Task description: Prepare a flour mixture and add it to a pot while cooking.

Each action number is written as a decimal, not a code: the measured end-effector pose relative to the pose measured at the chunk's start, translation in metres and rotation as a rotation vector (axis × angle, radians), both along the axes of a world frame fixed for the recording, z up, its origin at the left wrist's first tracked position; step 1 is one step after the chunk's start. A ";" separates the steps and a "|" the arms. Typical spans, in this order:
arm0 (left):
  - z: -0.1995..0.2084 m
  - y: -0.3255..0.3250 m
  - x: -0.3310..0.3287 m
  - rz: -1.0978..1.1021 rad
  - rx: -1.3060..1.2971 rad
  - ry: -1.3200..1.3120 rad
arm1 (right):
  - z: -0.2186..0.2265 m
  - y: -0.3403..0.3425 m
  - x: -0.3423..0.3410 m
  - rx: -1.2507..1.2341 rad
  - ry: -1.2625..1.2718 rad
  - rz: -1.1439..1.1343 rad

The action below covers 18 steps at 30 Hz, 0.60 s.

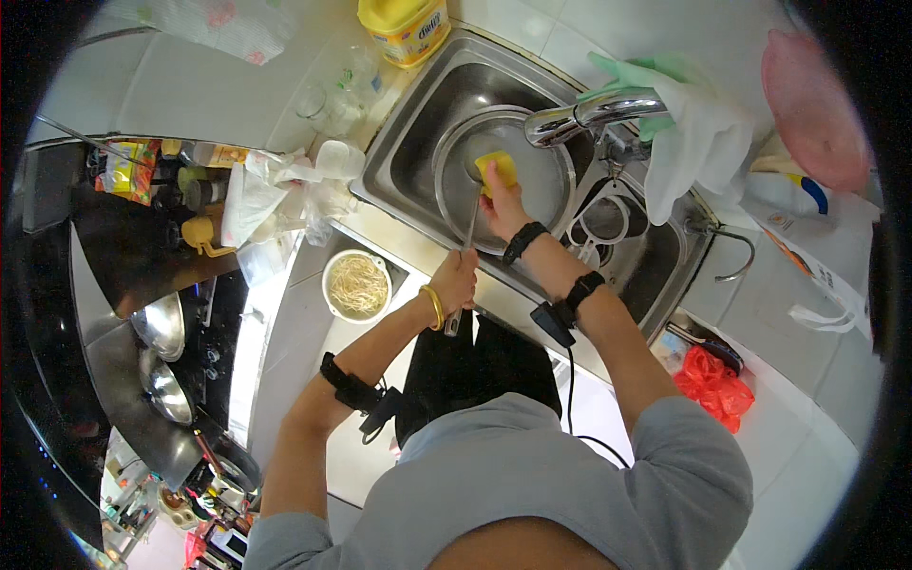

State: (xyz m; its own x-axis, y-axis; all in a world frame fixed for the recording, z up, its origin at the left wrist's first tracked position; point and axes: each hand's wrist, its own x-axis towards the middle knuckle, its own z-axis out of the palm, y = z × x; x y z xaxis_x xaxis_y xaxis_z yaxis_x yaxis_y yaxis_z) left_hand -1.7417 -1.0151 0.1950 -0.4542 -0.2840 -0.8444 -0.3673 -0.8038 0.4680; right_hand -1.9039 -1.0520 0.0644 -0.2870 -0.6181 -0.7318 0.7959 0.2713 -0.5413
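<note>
My left hand (458, 277) is closed around the handle of a long-handled metal utensil (472, 223), at the front edge of the steel sink (404, 147). The utensil slants up over a round metal basin (537, 180) in the left bowl of the sink. Its far end is partly hidden, so its kind cannot be made out. My right hand (503, 207) grips a yellow sponge (497, 169) above the basin, close to the utensil's far end. The chrome faucet (594, 112) reaches over the basin's right side.
A white bowl of bean sprouts (357, 283) stands left of my left hand. White-handled utensils (605, 218) lie in the right bowl. A yellow tub (407, 30) and clear glasses (337, 100) stand behind. Gloves (698, 133) hang over the faucet; a red bag (714, 385) lies right.
</note>
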 end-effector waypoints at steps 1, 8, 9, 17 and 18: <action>0.007 -0.002 0.004 -0.024 -0.017 0.021 | 0.006 -0.007 0.003 0.068 0.032 -0.051; 0.037 -0.015 0.017 -0.116 0.015 0.042 | -0.010 -0.020 -0.016 -0.019 0.411 -0.005; 0.040 -0.016 0.017 -0.126 0.011 0.039 | -0.028 -0.020 -0.029 -0.044 0.520 0.012; 0.052 -0.015 0.064 -0.242 -0.019 -0.005 | -0.010 -0.006 -0.114 -0.055 0.258 0.294; 0.053 -0.016 0.067 -0.292 -0.082 -0.040 | 0.019 -0.003 -0.115 -0.130 0.289 0.449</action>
State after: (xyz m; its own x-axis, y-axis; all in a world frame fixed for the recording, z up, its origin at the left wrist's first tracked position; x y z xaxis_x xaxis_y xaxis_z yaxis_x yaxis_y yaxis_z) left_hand -1.6744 -1.0310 0.2483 -0.4932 -0.2144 -0.8431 -0.5967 -0.6218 0.5072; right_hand -2.0191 -1.0552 0.0835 -0.1521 -0.8060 -0.5721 0.4315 0.4666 -0.7721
